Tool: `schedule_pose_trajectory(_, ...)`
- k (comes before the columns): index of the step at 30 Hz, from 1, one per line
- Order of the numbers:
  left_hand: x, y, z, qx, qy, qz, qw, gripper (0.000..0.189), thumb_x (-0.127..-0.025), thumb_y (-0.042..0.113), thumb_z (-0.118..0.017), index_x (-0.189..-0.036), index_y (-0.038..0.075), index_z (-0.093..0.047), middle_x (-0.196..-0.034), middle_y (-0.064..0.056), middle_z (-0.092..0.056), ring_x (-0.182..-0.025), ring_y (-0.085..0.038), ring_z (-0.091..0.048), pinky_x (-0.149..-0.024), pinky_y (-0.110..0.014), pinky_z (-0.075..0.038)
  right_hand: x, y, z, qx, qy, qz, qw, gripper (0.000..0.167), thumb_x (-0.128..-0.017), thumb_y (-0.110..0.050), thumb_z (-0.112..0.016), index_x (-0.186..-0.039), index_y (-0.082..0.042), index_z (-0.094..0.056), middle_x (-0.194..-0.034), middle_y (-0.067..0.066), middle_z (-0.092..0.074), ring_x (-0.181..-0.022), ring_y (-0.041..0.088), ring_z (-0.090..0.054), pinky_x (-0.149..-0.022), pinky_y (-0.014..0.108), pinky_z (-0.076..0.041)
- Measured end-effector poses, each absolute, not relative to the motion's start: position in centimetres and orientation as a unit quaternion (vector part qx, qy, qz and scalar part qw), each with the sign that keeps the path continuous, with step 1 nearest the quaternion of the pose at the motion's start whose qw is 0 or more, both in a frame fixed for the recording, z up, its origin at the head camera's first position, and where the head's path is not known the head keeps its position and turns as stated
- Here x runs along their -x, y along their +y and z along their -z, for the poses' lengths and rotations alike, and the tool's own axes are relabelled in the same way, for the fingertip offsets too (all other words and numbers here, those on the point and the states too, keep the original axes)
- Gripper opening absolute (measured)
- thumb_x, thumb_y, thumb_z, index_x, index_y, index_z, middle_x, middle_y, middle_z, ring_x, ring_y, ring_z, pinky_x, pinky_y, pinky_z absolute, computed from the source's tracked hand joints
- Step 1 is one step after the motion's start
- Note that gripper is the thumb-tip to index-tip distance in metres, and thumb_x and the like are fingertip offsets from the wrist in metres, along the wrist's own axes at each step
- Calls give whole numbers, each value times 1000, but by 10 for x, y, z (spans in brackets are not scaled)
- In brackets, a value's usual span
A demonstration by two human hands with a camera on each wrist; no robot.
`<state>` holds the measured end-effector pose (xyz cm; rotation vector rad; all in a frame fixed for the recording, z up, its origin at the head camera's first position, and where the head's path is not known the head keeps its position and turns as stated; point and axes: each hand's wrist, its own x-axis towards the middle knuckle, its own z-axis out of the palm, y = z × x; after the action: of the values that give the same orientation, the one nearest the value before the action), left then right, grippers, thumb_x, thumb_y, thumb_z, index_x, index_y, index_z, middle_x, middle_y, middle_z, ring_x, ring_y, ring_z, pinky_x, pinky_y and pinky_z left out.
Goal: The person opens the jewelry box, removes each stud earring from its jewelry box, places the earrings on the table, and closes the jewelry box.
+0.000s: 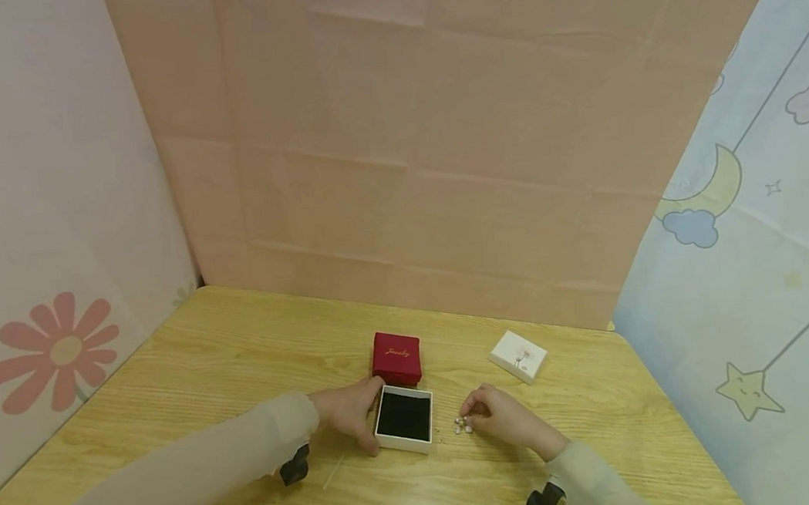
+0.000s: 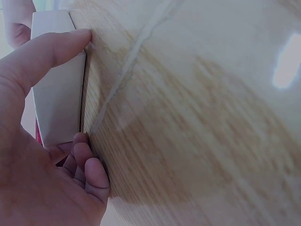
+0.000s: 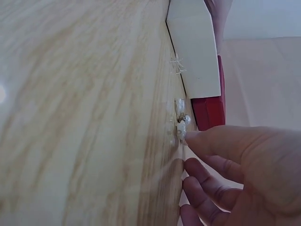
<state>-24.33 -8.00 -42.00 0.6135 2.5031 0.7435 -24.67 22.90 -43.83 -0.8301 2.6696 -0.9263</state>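
Note:
An open white box point(image 1: 405, 447) with a black lining stands on the table. My left hand point(image 1: 350, 415) holds its left side, the thumb against one wall and the fingers at a corner, as the left wrist view also shows. To the right of the box, my right hand point(image 1: 503, 416) pinches a small cluster of white, shiny jewelry point(image 1: 462, 425) at the tabletop. In the right wrist view the thumb touches this jewelry cluster point(image 3: 182, 123); the index fingertip is hidden behind it. Tiny thin, shiny pieces point(image 3: 178, 65) lie between the cluster and the box.
A red box point(image 1: 396, 357) with gold lettering stands just behind the white box. Farther right lies a white lid point(image 1: 518, 356) with a flower print. A thin pale strip point(image 1: 333, 471) lies on the table point(image 1: 277, 322) near the left hand. Cloth walls enclose the table.

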Motion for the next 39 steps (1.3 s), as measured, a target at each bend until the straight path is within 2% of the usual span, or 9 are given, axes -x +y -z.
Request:
schedule_pose_trajectory(7,243,-80,421,-216,907,-280,230,85,-57,27,-92,-123,13,-40,-115,1,-50,-114,-18,-48,-107,-47,-37,249,235,435,276,903,313,104,7,-90,-11,-66,-97,-11,-65,-96,-1,-63,-87,9,-58,-77,26,-49)
schedule_pose_trajectory(14,244,-81,422,-220,909,-272,227,86,-57,28,-92,-124,13,-39,-117,0,-50,-116,-18,-48,-107,-47,-37,250,246,423,276,894,337,110,15,-95,-15,-60,-107,-6,-62,-110,9,-63,-97,25,-62,-79,28,-51)
schedule_pose_trajectory(23,244,-80,421,-227,911,-261,226,87,-59,30,-91,-126,12,-39,-118,0,-50,-117,-18,-48,-107,-45,-38,252,255,416,276,882,367,108,19,-97,-15,-57,-111,-2,-60,-113,16,-61,-99,29,-62,-79,26,-51)
schedule_pose_trajectory(32,243,-80,421,-224,909,-269,225,84,-58,30,-91,-123,14,-39,-113,1,-50,-112,-17,-49,-105,-45,-39,252,257,412,269,872,394,113,20,-97,-13,-58,-112,0,-59,-114,16,-59,-101,29,-61,-79,24,-51)
schedule_pose_trajectory(34,242,-81,421,-223,903,-290,224,84,-58,28,-91,-122,13,-40,-109,0,-50,-106,-17,-49,-100,-42,-42,252,258,412,269,871,394,114,20,-97,-14,-57,-112,0,-59,-114,16,-59,-101,28,-61,-78,24,-51)
schedule_pose_trajectory(36,242,-82,422,-225,894,-316,222,81,-59,26,-92,-121,13,-40,-102,-2,-50,-97,-17,-49,-89,-37,-45,252,258,412,268,871,394,115,21,-97,-15,-57,-112,0,-59,-113,16,-59,-100,28,-61,-78,24,-51)
schedule_pose_trajectory(39,242,-83,418,-238,880,-350,215,77,-61,20,-91,-119,13,-41,-94,-5,-50,-87,-16,-48,-74,-31,-41,253,259,414,271,872,392,113,21,-97,-15,-58,-111,1,-59,-113,16,-60,-98,27,-62,-77,24,-52)
